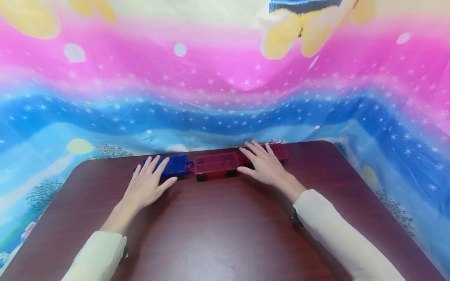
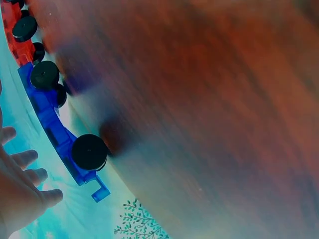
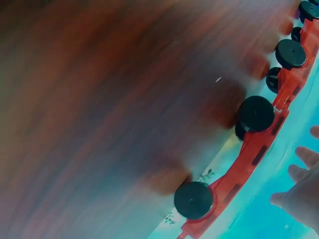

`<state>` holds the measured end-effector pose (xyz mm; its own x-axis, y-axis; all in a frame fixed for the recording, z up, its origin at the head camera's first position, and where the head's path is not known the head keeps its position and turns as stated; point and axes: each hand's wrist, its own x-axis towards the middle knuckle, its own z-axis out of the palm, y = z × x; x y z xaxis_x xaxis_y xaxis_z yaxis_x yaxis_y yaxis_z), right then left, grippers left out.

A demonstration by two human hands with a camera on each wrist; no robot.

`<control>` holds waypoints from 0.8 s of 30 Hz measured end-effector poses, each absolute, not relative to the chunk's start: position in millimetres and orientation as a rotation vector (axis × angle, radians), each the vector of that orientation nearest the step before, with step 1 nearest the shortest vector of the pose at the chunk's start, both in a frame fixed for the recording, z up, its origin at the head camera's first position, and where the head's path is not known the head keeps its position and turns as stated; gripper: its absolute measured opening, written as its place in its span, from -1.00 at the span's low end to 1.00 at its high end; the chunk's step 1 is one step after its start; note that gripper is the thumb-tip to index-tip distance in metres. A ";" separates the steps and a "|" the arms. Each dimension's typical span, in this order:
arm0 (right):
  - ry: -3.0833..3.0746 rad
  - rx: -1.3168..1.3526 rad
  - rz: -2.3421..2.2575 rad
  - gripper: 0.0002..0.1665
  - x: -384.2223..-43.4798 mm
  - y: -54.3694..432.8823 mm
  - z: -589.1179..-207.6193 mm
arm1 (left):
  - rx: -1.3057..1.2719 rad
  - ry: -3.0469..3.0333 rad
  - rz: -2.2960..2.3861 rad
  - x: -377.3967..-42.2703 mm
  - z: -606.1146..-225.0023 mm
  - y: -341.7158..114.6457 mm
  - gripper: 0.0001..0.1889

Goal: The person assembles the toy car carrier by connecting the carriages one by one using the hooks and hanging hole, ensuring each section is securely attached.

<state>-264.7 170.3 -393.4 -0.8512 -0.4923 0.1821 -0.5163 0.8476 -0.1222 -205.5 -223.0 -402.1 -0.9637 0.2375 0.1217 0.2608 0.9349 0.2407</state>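
Three toy wagons with black wheels stand in a linked row near the table's far edge. In the head view the blue wagon [image 1: 177,164] is at the left, a translucent red wagon [image 1: 216,163] in the middle and a second red wagon [image 1: 280,151] at the right. My left hand [image 1: 143,188], fingers straight and spread, is over the blue wagon and partly hides it. Over the right red wagon my right hand [image 1: 264,166] spreads its fingers. The left wrist view shows a blue coupling hook [image 2: 101,192] at the row's outer end; fingertips lie beside the wagon there.
The dark brown wooden table [image 1: 218,226] has rounded far corners. Behind it and along both sides hangs a printed cloth [image 1: 211,93] in pink and blue with snowflakes, close behind the wagons. Light sleeves [image 1: 337,230] cover both forearms.
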 end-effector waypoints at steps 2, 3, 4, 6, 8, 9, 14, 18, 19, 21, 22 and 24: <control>-2.866 0.827 0.259 -0.07 -266.2 165.5 -393.0 | -0.399 -2.987 -0.400 -208.3 -401.6 -223.1 -0.12; -2.860 0.843 0.257 -0.07 -266.6 163.0 -392.7 | -0.406 -2.982 -0.406 -209.4 -401.4 -223.3 -0.12; -2.858 0.856 0.260 -0.08 -266.8 160.4 -392.6 | -0.412 -2.980 -0.407 -210.2 -401.1 -223.3 -0.12; -2.857 0.872 0.254 -0.08 -267.4 155.5 -392.5 | -0.422 -2.978 -0.401 -212.0 -400.9 -224.0 -0.11; -2.868 0.877 0.250 -0.07 -268.2 150.8 -392.0 | -0.433 -2.976 -0.397 -213.0 -400.3 -225.0 -0.09; -2.872 0.880 0.251 -0.07 -268.7 148.5 -391.4 | -0.436 -2.973 -0.394 -213.7 -399.9 -225.5 -0.09; -2.882 0.888 0.239 -0.07 -272.6 139.2 -391.5 | -0.441 -2.961 -0.386 -217.7 -398.8 -227.4 -0.10; -2.894 0.895 0.231 -0.08 -274.5 132.6 -393.8 | -0.447 -2.959 -0.375 -220.3 -400.3 -228.6 -0.11; -2.896 0.897 0.235 -0.08 -274.6 131.2 -394.2 | -0.450 -2.958 -0.375 -221.0 -400.5 -228.5 -0.10; -2.897 0.901 0.236 -0.09 -275.0 128.5 -395.2 | -0.457 -2.955 -0.377 -222.3 -400.2 -227.7 -0.10; -2.894 0.906 0.243 -0.09 -275.2 127.2 -395.6 | -0.459 -2.954 -0.377 -223.0 -400.1 -227.4 -0.10; -2.895 0.915 0.244 -0.09 -275.5 124.9 -396.3 | -0.460 -2.954 -0.375 -224.6 -400.1 -227.1 -0.10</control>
